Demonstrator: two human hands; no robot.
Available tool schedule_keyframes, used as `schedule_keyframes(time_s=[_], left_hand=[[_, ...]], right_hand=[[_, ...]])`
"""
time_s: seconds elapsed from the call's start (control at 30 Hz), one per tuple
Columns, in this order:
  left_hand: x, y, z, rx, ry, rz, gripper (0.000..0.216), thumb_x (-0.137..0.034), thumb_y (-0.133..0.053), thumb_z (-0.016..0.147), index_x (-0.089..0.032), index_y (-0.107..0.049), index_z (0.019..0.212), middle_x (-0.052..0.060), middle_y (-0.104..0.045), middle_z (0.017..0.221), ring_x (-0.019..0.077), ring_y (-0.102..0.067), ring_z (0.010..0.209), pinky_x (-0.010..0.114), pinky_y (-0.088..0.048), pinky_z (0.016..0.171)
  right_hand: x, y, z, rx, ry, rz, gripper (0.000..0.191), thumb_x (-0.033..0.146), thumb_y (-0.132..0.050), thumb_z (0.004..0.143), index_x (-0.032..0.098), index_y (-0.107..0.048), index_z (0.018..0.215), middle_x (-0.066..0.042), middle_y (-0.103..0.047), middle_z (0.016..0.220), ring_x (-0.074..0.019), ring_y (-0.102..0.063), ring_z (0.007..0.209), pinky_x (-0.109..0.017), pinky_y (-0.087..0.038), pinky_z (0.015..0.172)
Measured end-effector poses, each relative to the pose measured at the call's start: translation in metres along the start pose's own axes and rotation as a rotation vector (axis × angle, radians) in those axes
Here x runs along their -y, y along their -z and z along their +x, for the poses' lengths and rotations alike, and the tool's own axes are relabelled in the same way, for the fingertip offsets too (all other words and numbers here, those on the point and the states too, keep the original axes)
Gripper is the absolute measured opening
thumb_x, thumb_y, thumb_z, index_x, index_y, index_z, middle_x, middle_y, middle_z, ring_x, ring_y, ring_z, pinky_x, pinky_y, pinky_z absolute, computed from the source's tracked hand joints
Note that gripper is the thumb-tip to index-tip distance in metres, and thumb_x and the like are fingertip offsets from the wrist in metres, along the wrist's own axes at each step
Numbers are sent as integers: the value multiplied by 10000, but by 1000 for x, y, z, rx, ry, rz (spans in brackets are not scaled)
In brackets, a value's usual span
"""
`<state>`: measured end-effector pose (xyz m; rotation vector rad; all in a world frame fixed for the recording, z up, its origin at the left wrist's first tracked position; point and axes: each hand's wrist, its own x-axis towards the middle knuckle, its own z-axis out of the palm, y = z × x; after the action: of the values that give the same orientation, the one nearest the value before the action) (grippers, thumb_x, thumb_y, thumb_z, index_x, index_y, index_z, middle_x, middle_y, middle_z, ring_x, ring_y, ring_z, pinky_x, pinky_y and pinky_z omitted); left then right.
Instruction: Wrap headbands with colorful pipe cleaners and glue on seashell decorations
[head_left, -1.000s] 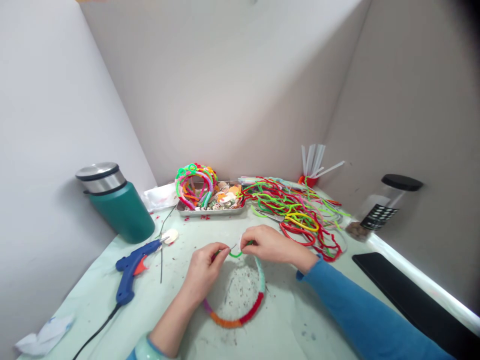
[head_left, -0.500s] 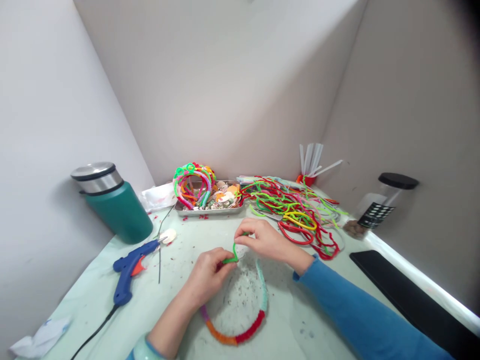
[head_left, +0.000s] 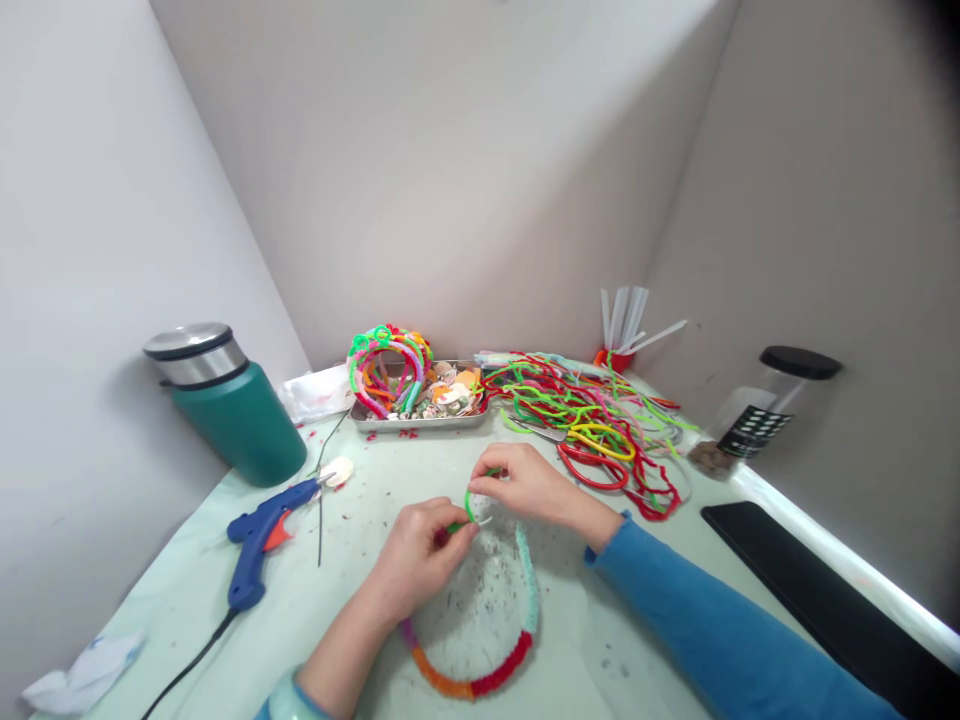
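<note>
My left hand [head_left: 424, 550] pinches one end of a fuzzy multicoloured headband [head_left: 501, 678], close to the table. The band curves below my hands in purple, orange, red and pale turquoise, its turquoise end loose at the right. Between my hands a green pipe cleaner [head_left: 470, 506] bends in a small arc, with a short white tip showing by my left fingertips. My right hand [head_left: 517, 480] is closed on the pipe cleaner's upper part. My left fingers hide where green and band meet.
A blue glue gun [head_left: 259, 540] lies left, near a green bottle [head_left: 232, 420]. At the back are a metal tray [head_left: 420, 424] of shells, finished headbands [head_left: 386, 370], tangled pipe cleaners [head_left: 547, 390] and scissors [head_left: 600, 445]. A jar [head_left: 757, 420] and black pad [head_left: 810, 590] are right.
The green pipe cleaner has gone from a sharp bend to a rounder arc. A white tip now shows at my left fingertips. Both hands stay nearly in place.
</note>
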<state>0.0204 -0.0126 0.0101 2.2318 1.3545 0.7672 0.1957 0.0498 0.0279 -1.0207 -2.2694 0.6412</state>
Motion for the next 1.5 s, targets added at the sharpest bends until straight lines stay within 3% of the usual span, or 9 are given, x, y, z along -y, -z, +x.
schedule_keyframes(time_s=[0.2,0.43,0.6,0.7,0.87,1.0,1.2,1.4,1.5], left_hand=[[1,0,0,-39,21,-61,229,-249,-443,822,-167,-597,674,-18,-508,604,100,-440,545,211,-324,538],[3,1,1,-128,83,-154,246,-262,-473,816,-176,-554,1031,-74,-430,544,89,-374,486,198,-309,503],[5,0,1,-124,58,-164,198,-262,-504,813,-196,-654,925,-2,-651,749,108,-523,608,200,-387,583],[10,-1,2,-155,71,-177,205,-274,-508,820,-183,-677,893,26,-690,834,136,-588,713,214,-419,655],[17,-3,5,-189,140,-149,217,-303,-518,818,-177,-687,866,31,-702,818,153,-606,719,230,-429,663],[19,-3,6,-188,186,-127,229,-314,-505,822,-183,-690,864,24,-706,820,155,-608,717,234,-426,654],[17,-1,6,-189,245,-91,226,-309,-499,814,-191,-689,847,1,-701,778,148,-589,677,233,-415,637],[15,-1,6,-170,215,-84,228,-310,-476,824,-199,-675,827,-3,-690,765,151,-591,694,236,-414,643],[16,-2,5,-190,206,-93,215,-308,-482,821,-199,-667,840,0,-692,793,152,-598,712,237,-423,657]], right_hand=[[-7,-2,1,25,-39,3,132,238,-581,766,159,-687,766,-8,-653,722,-115,-539,660,-207,-360,601],[-10,-3,0,151,-137,-2,179,266,-551,752,146,-669,690,17,-576,580,-92,-470,545,-194,-295,492],[-11,-1,-1,245,-148,9,194,263,-533,736,138,-677,703,26,-551,567,-86,-455,532,-186,-291,475],[-13,1,-2,286,-147,16,211,290,-539,735,135,-682,728,23,-562,576,-90,-458,532,-188,-297,472],[-9,5,-4,377,-59,-21,159,262,-587,709,158,-685,778,14,-620,655,-101,-504,577,-190,-333,523],[-2,8,-6,305,90,-149,136,213,-564,733,173,-681,790,-10,-650,752,-128,-543,687,-213,-359,633],[7,10,-6,135,146,-246,129,163,-520,766,154,-649,768,-32,-630,769,-137,-533,740,-222,-361,675],[8,11,-8,242,174,-339,117,131,-525,753,171,-625,798,-27,-620,806,-143,-534,762,-231,-347,669],[8,4,-9,158,104,-487,120,173,-497,806,181,-617,812,-40,-617,816,-169,-529,802,-271,-331,696]])
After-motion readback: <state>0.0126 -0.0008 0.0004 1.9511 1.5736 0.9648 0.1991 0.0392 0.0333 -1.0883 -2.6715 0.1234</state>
